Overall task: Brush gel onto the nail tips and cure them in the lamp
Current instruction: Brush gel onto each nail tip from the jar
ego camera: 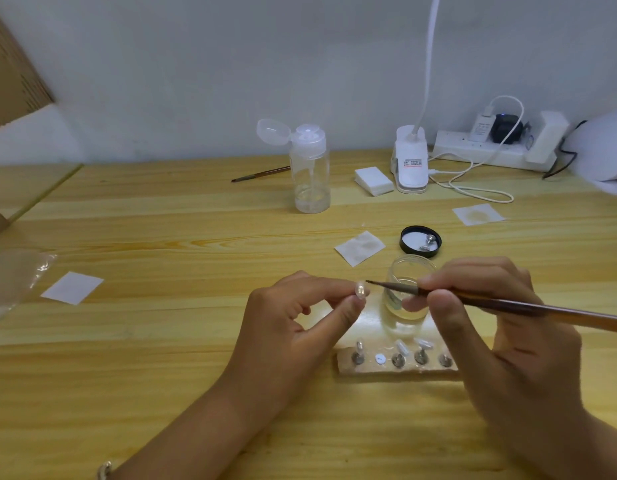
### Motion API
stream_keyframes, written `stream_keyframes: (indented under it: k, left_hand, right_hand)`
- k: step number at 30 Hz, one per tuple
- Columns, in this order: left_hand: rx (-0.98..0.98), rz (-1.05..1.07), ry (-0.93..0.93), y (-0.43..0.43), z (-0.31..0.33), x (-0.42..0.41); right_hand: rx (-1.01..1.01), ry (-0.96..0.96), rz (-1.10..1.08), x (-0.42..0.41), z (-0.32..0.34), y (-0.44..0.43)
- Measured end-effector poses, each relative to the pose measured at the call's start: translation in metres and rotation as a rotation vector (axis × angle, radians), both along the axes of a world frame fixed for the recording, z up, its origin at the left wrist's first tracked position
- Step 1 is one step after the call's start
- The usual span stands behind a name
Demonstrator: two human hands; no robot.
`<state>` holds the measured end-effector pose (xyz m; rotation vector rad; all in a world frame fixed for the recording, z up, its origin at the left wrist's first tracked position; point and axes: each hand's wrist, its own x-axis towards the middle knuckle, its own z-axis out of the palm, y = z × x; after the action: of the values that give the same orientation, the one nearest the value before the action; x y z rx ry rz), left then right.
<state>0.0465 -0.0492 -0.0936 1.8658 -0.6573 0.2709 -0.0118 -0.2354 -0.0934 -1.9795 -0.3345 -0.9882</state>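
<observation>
Left hand [289,317], beside wooden stand [345,364]: clear nail tip [360,291] is pinched
Slim brown brush [559,311] (pointed bristles) is gripped by right hand [501,323].

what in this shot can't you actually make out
Head view:
- Whether the brush bristles touch the nail tip: too small to tell.
- Brush handle end: cut off by the right edge.
- Lower part of the gel jar: hidden behind the right hand.
- Right end of the nail holder: covered by the right hand.
- White clip lamp label text: too small to read.
</observation>
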Motion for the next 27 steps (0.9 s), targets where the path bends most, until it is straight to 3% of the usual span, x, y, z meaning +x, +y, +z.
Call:
stream_keyframes:
  k: [6, 13, 20, 27]
  left_hand:
    - [-0.004, 0.002, 0.007, 0.0006, 0.002, -0.0009]
    - [-0.009, 0.002, 0.034, -0.0005, 0.0019, -0.0012]
    - [0.002, 0.004, 0.023, -0.0001, 0.0032, -0.0013]
    - [-0.066, -0.064, 0.09, 0.0007, 0.0055, -0.0008]
  right_hand:
    - [-0.011, -0.04, 0.091, -0.0021, -0.0017, 0.0017]
    - [0.004, 0.006, -0.009, -0.0008, -0.0005, 0.0017]
    - [0.02, -0.031, 0.111, -0.0022, -0.0023, 0.0033]
    - [0.06, -0.06, 0.098, -0.0004, 0.0011, -0.0009]
